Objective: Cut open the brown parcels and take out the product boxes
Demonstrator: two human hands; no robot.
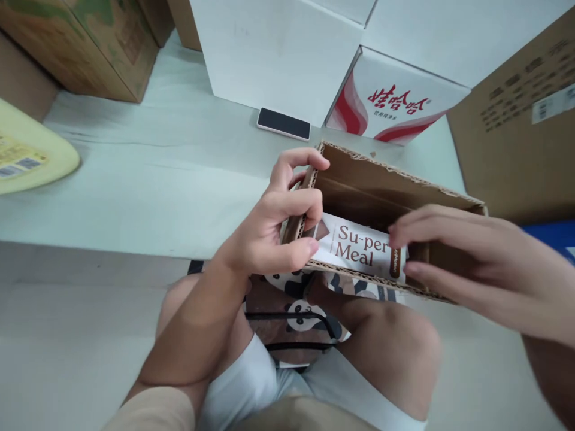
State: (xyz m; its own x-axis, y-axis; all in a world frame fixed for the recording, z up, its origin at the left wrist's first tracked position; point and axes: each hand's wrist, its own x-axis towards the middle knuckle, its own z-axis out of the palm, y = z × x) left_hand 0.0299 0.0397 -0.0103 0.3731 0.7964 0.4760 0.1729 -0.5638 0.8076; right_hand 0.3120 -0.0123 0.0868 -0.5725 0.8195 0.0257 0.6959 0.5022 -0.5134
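Note:
An open-topped cardboard box [395, 173] with rough cut edges is in front of me, above my knees and at the table's near edge. My left hand [283, 221] grips its left wall, with fingers hooked over the rim and the thumb by the front corner. Inside, along the front wall, lies a white packet [359, 244] printed "Su-per Meal" in brown. The thumb and fingers of my right hand [462, 251] close around the packet's right end. The far right of the box interior is hidden behind that hand.
A phone [284, 124] lies on the pale table [135, 179] beyond the box. White cartons [283, 54], a red-and-white carton [390, 99] and a large brown carton [516, 120] stand behind. At left are a yellow bottle [31, 149] and a brown box [99, 48].

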